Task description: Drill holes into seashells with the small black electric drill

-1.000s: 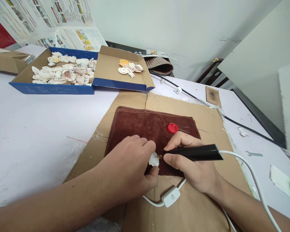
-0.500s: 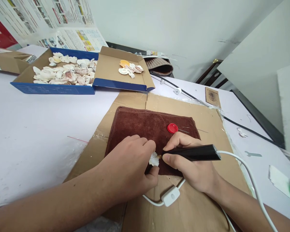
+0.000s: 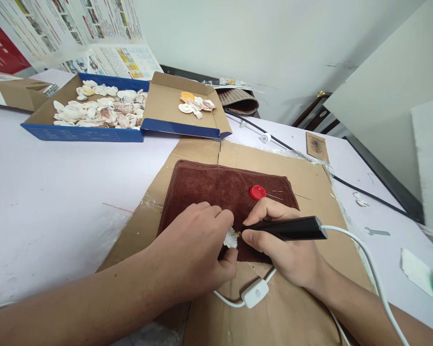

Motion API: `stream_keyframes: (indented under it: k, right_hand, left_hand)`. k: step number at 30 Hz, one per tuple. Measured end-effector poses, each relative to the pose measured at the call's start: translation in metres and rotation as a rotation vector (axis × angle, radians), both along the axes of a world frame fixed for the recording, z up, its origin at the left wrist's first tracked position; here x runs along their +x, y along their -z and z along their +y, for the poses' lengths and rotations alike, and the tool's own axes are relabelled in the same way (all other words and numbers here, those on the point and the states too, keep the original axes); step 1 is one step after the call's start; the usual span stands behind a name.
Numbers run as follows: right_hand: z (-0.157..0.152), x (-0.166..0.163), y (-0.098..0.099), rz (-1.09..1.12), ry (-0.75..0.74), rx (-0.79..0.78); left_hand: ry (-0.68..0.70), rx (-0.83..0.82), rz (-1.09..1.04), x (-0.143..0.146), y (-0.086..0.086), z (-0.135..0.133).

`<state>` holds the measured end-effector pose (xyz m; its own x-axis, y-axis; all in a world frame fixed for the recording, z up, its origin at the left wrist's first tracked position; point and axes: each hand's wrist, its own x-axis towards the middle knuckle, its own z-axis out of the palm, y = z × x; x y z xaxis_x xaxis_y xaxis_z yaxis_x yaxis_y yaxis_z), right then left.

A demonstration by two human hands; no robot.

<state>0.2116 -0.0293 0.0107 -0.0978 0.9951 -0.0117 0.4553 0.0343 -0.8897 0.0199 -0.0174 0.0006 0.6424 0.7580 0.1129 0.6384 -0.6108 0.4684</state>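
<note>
**White scalloped seashell [image 3: 230, 238] pinched on a brown cloth, tool tip against it**

From where I stand, the person's left hand [image 3: 197, 250] is curled shut over the small scalloped seashell. Thumb and fingertips pinch it down near the front edge of a dark brown terry cloth [image 3: 209, 185]. The right hand [image 3: 281, 245] is closed round a slim black pen-shaped electric tool [image 3: 292, 228], gripped like a pencil. Its metal tip touches the shell's right edge. A white cord [image 3: 368, 259] leaves the tool's back end and runs off toward the person.

A white inline switch [image 3: 255, 293] lies between the two wrists on the flat brown cardboard sheet [image 3: 310, 168] that is spread beneath the cloth. A round red plastic cap [image 3: 257, 192] sits on the cloth just beyond the right hand's knuckles, with a thin needle [image 3: 275, 195] beside it.

Farther back on the white surface [image 3: 50, 192] stands an open blue-sided cardboard box [image 3: 82, 133] heaped with pale shells [image 3: 94, 108]. Its attached lid half [image 3: 162, 103] holds a small cluster of shells [image 3: 197, 103], one of them orange.
</note>
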Motion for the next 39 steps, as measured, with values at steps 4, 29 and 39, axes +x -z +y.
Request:
stream_keyframes:
  k: [4,29,39]
  right_hand:
    - [-0.001,0.001,0.001,-0.009,-0.004,0.008]
    - [0.002,0.003,-0.002,0.104,0.051,0.021]
    - [-0.001,0.012,0.005,0.198,0.003,0.053]
  left_hand:
    - [0.003,0.004,0.004,0.000,0.000,0.000]
    - [0.014,-0.070,-0.028,-0.001,0.001,-0.001]
    - [0.018,-0.321,-0.106,-0.011,-0.004,0.003]
